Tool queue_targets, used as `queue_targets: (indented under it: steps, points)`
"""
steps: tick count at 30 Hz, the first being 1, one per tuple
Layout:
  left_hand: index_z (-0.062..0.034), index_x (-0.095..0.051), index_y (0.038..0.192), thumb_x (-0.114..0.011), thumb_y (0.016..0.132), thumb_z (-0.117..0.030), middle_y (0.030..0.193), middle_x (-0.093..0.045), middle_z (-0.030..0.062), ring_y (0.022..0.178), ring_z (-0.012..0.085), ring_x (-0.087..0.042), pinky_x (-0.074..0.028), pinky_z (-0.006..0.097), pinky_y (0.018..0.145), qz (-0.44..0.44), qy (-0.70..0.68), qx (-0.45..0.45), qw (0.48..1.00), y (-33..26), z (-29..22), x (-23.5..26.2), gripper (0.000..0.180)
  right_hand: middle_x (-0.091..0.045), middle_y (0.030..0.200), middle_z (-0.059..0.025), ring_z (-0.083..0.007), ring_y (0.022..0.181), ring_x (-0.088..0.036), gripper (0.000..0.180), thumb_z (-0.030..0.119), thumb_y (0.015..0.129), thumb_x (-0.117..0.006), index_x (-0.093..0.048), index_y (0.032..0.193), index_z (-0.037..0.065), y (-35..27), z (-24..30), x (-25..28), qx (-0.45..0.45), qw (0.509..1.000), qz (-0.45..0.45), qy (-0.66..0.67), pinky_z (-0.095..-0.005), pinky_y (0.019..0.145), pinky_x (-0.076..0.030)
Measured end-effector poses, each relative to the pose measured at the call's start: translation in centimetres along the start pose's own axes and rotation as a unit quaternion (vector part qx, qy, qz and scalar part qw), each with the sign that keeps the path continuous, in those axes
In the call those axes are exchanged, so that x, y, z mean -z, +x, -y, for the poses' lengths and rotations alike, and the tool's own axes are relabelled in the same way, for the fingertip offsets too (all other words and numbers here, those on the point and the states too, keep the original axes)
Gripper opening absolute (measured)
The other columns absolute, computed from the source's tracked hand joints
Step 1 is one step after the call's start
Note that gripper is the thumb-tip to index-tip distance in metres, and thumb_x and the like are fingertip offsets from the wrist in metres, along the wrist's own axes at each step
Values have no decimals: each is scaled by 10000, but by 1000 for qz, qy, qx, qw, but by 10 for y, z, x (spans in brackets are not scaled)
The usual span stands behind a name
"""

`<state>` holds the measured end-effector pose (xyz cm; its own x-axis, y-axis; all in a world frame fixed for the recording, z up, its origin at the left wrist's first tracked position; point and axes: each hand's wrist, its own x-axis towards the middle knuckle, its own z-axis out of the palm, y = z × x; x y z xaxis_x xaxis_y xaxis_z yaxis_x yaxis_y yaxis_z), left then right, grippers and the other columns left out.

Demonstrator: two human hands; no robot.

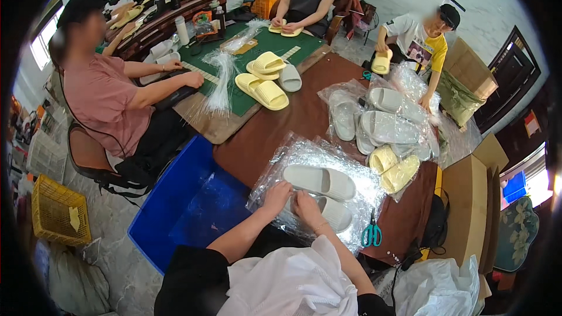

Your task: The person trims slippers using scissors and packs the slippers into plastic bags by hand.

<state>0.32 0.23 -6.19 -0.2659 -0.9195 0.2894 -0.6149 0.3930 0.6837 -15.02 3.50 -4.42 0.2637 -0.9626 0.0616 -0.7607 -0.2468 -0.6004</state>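
Note:
A pair of light grey slippers lies side by side on a stack of clear plastic bags (366, 190) at the table edge before me. The far slipper (307, 179) points its strap to the right; the near slipper (335, 215) is partly covered by my right hand. My left hand (277, 195) is closed at the heel end of the pair, fingers pinched. Close beside it my right hand (307, 208) is also closed, over the near slipper's heel. What sits between the fingers of either hand is too small or hidden to name.
Teal-handled scissors (371, 235) lie right of the bags. Bagged grey slippers (392, 126) and yellow slippers (393, 169) pile up beyond. A blue bin (205, 208) stands at left, a cardboard box (462, 216) at right. Co-workers sit around the green mat (243, 102).

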Motion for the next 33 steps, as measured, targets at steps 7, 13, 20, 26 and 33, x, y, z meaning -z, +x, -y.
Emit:
queue_targets:
  steps: [7,13,20,26,33]
  points:
    - [-41,-603,842,-672,796,-86,874,-610,137,896,355,-600,-480,454,764,-1,-21,-10,1000,-1,10,-3,94,-594,898,-247,-443,854,-604,145,113,845,-579,-533,923,-1,0,3,-4,-7,1000,-23,11,-515,759,-480]
    - [-62,-576,859,-662,809,-104,887,-581,130,912,343,-593,-485,462,765,1,3,-24,1000,1,7,-8,108,-598,912,-244,-437,851,-608,124,107,857,-575,-538,926,11,-3,-9,-11,7,998,-55,-36,-524,744,-479]
    - [-65,-583,870,-652,820,-104,899,-584,121,930,339,-587,-483,455,777,0,7,-12,1000,1,10,-9,94,-607,914,-225,-431,861,-615,113,116,859,-571,-566,924,24,-2,-1,-8,-13,997,-62,-38,-518,758,-486]
    - [-60,-581,871,-642,831,-102,916,-589,127,936,345,-587,-483,464,788,17,2,-1,1000,-3,14,-11,85,-607,898,-222,-432,843,-612,114,109,829,-580,-563,898,20,-5,3,-6,-2,998,-57,-17,-511,760,-487]
    - [-59,-582,869,-648,834,-111,917,-591,123,948,340,-590,-487,465,791,8,-13,-14,1000,-7,9,-6,91,-596,896,-225,-430,840,-604,122,104,839,-576,-549,920,16,-6,-4,-11,-7,999,-50,-10,-515,747,-486]
